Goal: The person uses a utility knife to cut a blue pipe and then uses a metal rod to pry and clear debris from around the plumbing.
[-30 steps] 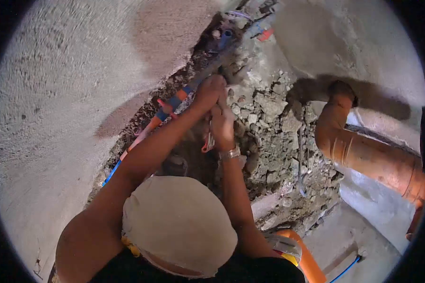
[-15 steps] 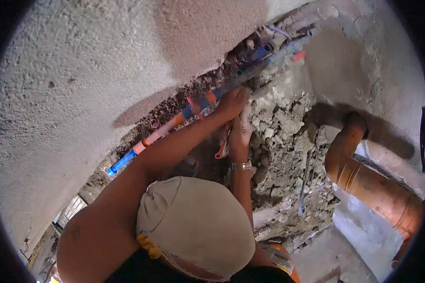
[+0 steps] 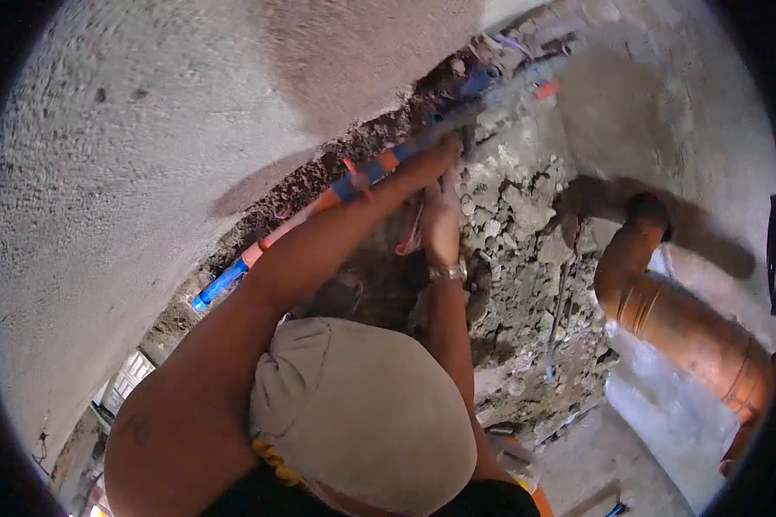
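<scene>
So both hands are bunched together in the dug-out trench, left hand just beyond the right hand, close to the blue-and-orange pipe that slants along the rough concrete. It's blurry, so I honestly can't tell how far open the fingers are or what either hand grips. A red loop pokes out beside the right one. Broken rubble lies right of that, then a fat orange drainpipe.

Rough rubble; matt cloth cap; smooth thick pipe
</scene>
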`<control>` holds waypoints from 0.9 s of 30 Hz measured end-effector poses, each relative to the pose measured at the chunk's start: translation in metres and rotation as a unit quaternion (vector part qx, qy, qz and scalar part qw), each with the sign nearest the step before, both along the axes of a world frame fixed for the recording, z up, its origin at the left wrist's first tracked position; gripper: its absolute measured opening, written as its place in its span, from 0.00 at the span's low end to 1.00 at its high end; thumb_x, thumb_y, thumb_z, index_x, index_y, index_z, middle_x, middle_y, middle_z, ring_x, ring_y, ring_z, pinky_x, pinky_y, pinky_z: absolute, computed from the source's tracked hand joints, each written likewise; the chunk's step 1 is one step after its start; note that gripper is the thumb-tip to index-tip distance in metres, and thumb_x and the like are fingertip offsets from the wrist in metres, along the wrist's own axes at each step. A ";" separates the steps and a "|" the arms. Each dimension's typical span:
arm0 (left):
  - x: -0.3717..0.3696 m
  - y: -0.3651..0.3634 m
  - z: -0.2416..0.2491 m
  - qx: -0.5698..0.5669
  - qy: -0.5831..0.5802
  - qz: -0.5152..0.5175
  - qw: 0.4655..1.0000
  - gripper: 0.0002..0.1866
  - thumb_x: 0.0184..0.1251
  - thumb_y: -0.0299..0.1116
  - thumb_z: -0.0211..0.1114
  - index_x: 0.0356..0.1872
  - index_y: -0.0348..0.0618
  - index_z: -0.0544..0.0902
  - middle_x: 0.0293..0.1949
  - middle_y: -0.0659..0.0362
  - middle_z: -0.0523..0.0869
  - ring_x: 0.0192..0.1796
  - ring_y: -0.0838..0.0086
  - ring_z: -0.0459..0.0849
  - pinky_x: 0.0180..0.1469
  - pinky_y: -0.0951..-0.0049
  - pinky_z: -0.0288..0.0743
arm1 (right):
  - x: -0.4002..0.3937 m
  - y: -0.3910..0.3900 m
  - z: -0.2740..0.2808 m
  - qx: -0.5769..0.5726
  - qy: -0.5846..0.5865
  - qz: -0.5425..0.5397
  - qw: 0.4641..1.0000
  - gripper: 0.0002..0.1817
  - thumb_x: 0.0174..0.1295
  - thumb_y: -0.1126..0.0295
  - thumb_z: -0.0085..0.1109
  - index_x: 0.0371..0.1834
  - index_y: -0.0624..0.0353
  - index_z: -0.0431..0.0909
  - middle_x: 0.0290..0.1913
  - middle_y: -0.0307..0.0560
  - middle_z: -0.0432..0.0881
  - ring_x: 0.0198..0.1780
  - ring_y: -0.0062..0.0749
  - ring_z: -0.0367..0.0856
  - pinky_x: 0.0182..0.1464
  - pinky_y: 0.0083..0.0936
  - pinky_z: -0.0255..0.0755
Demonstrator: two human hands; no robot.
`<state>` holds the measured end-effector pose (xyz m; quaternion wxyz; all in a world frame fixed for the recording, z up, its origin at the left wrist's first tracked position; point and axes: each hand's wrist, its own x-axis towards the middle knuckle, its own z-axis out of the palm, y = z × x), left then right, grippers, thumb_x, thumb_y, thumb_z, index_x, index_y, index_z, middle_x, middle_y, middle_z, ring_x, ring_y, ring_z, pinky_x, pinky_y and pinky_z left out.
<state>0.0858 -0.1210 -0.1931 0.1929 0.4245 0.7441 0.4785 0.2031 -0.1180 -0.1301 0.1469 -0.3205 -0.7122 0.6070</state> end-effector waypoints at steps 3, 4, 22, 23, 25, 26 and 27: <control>-0.003 0.016 -0.037 -0.003 -0.114 -0.071 0.991 0.16 0.70 0.37 0.43 0.46 0.36 0.75 0.36 0.48 0.82 0.36 0.64 0.81 0.44 0.63 0.74 | 0.010 0.008 -0.022 0.392 -0.118 0.106 0.906 0.22 0.62 0.65 0.48 0.57 0.64 0.66 0.27 0.51 0.81 0.23 0.45 0.80 0.21 0.37 0.72; -0.001 0.018 -0.019 -0.011 -0.265 -0.017 0.964 0.15 0.71 0.38 0.44 0.43 0.37 0.75 0.32 0.49 0.82 0.34 0.65 0.81 0.41 0.65 0.74 | 0.011 0.007 -0.013 0.420 -0.204 0.118 0.876 0.22 0.60 0.65 0.48 0.56 0.66 0.67 0.28 0.53 0.82 0.24 0.48 0.81 0.21 0.37 0.72; -0.006 0.005 0.045 0.045 -0.442 0.010 0.896 0.15 0.66 0.41 0.49 0.38 0.38 0.73 0.26 0.49 0.82 0.27 0.66 0.80 0.33 0.68 0.76 | 0.000 0.012 0.052 0.482 -0.257 0.204 0.812 0.10 0.53 0.70 0.51 0.31 0.65 0.79 0.24 0.54 0.82 0.26 0.42 0.84 0.23 0.37 0.75; -0.006 0.006 0.039 0.044 -0.441 0.008 0.896 0.15 0.66 0.41 0.49 0.38 0.38 0.73 0.26 0.49 0.82 0.27 0.66 0.80 0.33 0.68 0.76 | -0.001 0.010 0.050 0.498 -0.266 0.195 0.802 0.09 0.52 0.70 0.52 0.26 0.59 0.83 0.25 0.52 0.83 0.28 0.39 0.85 0.24 0.35 0.75; -0.005 0.005 0.038 0.048 -0.492 0.034 0.869 0.15 0.66 0.43 0.53 0.35 0.39 0.75 0.28 0.50 0.84 0.30 0.68 0.83 0.36 0.69 0.76 | -0.002 0.007 0.048 0.518 -0.263 0.170 0.796 0.09 0.52 0.69 0.52 0.26 0.59 0.83 0.25 0.51 0.83 0.28 0.39 0.84 0.24 0.35 0.75; -0.006 0.004 0.037 0.048 -0.491 0.034 0.869 0.15 0.66 0.43 0.53 0.35 0.39 0.75 0.28 0.50 0.84 0.30 0.68 0.83 0.36 0.69 0.76 | -0.002 0.005 0.047 0.538 -0.260 0.145 0.789 0.09 0.52 0.69 0.53 0.25 0.59 0.83 0.24 0.51 0.82 0.28 0.39 0.84 0.23 0.35 0.75; -0.006 0.003 0.040 0.052 -0.478 0.023 0.877 0.15 0.66 0.42 0.53 0.35 0.38 0.75 0.28 0.50 0.84 0.29 0.67 0.83 0.35 0.69 0.77 | -0.002 0.005 0.049 0.538 -0.259 0.145 0.789 0.09 0.52 0.69 0.53 0.25 0.59 0.83 0.24 0.51 0.82 0.28 0.39 0.84 0.23 0.35 0.75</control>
